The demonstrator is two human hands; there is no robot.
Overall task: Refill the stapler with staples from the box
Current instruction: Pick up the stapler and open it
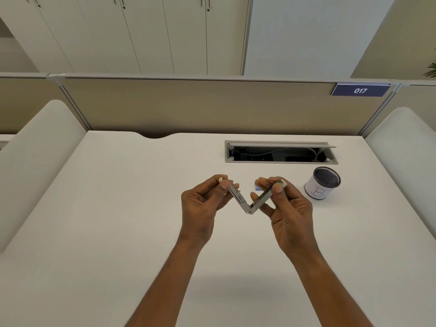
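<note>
A small metal stapler [250, 204] is swung open into a V shape above the white desk [118, 208], its hinge pointing down toward me. My left hand [203, 204] pinches the end of the left arm between thumb and fingers. My right hand [287, 208] pinches the end of the right arm the same way. A small blue box [257, 188] peeks out on the desk behind my right fingers, mostly hidden.
A mesh pen cup [322, 184] wrapped in white paper stands to the right of my hands. Behind it an open cable tray [280, 153] is set into the desk. A partition wall [188, 105] closes the desk's far edge, with padded side panels left and right.
</note>
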